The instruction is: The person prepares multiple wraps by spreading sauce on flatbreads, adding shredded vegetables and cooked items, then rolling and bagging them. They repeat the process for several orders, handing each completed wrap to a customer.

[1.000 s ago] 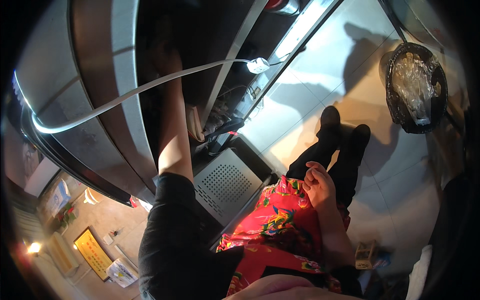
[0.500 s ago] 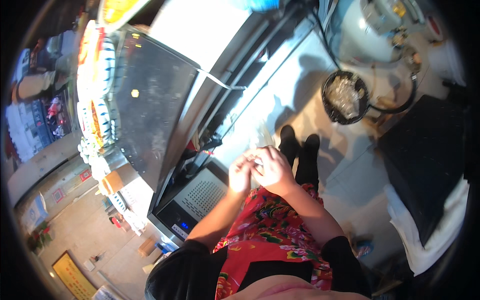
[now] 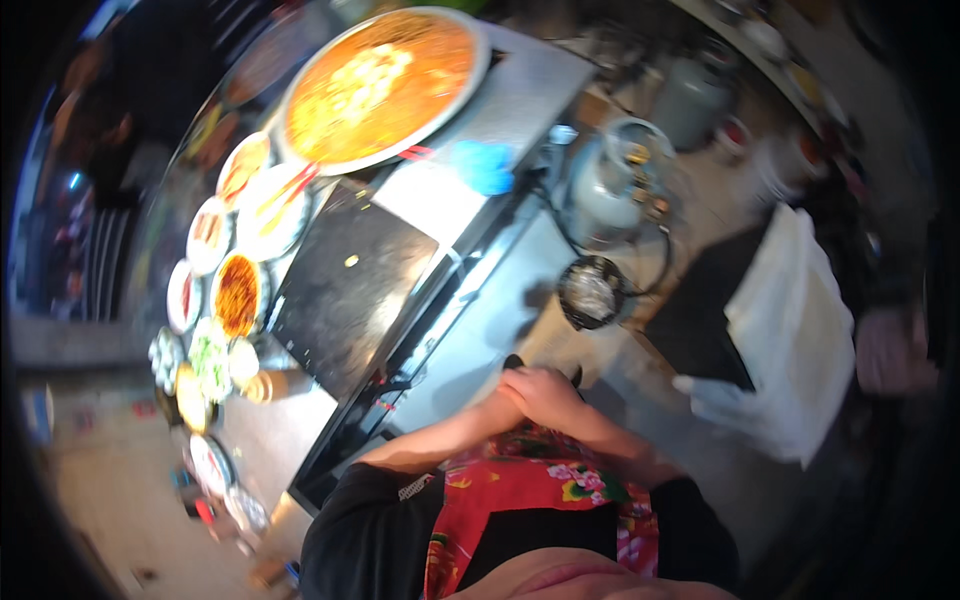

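Both hands are together in front of my red floral apron (image 3: 480, 500). My right hand (image 3: 550, 397) lies closed over my left hand (image 3: 502, 408), whose fingers are mostly hidden under it. No object shows between them. The nearest thing to the left is the counter with a dark flat griddle (image 3: 350, 280), bearing a few small yellowish scraps. A large round pan (image 3: 468, 95) of orange-red food stands beyond it, with paler pieces heaped in the middle.
Left of the griddle stand several bowls, one with reddish-brown food (image 3: 240, 295), another with chopped greens (image 3: 209, 360). A crumpled blue thing (image 3: 482, 167) lies by the pan. Right are a gas cylinder (image 3: 600, 190), a black bin (image 3: 590, 292), a dark panel (image 3: 705, 310) and white sheeting (image 3: 795, 340).
The view has swung, bringing the large pan and bowls into sight. My hands, earlier raised with fingers touching, are now clasped, right over left, lower in the picture.
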A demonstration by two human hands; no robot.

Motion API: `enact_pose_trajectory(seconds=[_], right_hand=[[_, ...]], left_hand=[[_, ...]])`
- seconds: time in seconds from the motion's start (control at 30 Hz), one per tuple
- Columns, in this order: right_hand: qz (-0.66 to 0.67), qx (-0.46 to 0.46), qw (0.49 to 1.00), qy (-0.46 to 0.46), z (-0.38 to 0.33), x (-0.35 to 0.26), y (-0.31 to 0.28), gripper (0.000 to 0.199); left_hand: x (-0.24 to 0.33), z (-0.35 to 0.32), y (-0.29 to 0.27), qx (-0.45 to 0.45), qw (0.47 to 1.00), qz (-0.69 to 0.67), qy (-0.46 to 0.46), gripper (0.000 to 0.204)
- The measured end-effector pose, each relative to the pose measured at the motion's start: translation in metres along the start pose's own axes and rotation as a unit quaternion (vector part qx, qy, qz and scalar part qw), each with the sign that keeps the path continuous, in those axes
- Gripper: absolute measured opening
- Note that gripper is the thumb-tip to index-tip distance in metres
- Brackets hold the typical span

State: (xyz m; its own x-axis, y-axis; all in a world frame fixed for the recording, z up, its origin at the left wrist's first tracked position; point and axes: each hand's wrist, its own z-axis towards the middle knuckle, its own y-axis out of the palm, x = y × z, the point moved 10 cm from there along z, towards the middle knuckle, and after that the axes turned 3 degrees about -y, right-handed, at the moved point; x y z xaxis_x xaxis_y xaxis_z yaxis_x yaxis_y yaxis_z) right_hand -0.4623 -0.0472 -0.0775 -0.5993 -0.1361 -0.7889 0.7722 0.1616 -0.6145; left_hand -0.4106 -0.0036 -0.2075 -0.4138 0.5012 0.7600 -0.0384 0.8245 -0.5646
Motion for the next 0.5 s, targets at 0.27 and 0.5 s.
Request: enact_pose_trajectory(seconds=[0.27,0.5], right_hand=[[-0.169,0.395,0.901,-0.066,-0.081,-0.078,-0.204,0.037],[0.057,0.3,0.945,-0.115,-0.105,-0.032,-0.243,0.015]], left_hand=[[0.113,0.113,-0.15,0.136,0.811,-0.567,-0.051,0.081],[0.288,0.189,-0.176,0.02,0.735,-0.665,0.133,0.092]])
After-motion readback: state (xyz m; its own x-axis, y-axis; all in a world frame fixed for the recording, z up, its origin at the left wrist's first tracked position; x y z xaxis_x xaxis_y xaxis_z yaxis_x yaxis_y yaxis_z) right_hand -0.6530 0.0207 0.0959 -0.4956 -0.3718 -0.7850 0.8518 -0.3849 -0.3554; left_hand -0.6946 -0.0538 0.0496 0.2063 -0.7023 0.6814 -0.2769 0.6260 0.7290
